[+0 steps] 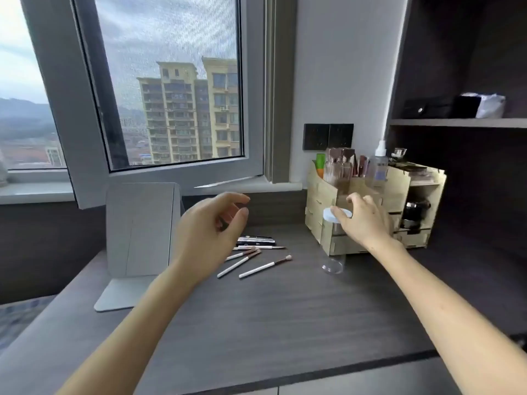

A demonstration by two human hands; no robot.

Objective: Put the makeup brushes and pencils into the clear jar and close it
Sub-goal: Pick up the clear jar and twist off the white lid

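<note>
Dark wood-grain bench (285, 309) carries everything. Its wooden organizer (328, 201) stands at two o'clock. Just in front stands the clear jar (333, 262), its pale blue lid (330, 215) on. The right hand (362, 220) touches that lid, fingers spread. The left hand (208, 238) hovers loosely curled, holding nothing, above the makeup brushes (265, 266) and pencils (256, 240) lying at twelve o'clock.
</note>
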